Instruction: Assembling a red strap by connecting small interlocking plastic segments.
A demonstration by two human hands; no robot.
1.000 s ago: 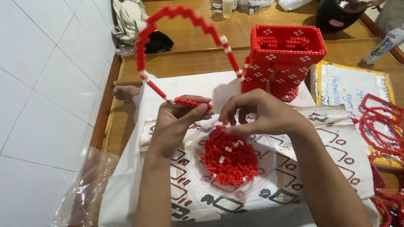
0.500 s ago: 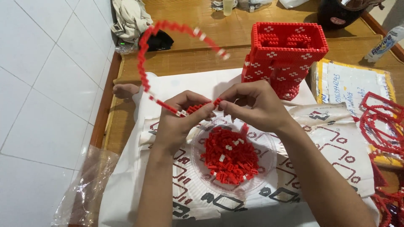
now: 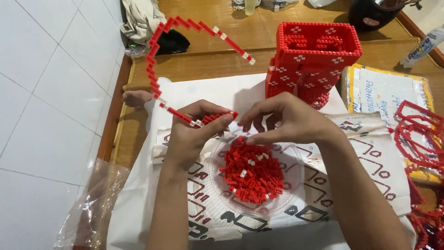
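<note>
My left hand pinches the lower end of a long curved strip of red and white bricks that arcs up and over to the right. My right hand hovers just right of it, fingertips pinched at the pile's near edge; whether it holds a brick is hidden. Below both hands a clear plastic plate holds a pile of small red bricks with a few white ones.
A tall red brick box with white pattern stands behind my right hand. Flat red brick frames lie at the right on a yellow-edged envelope. A patterned white bag covers the wooden table. White floor tiles lie left.
The curved strip has swung and tilted left. My right hand has let go of the strip's end and dropped toward the brick pile.
</note>
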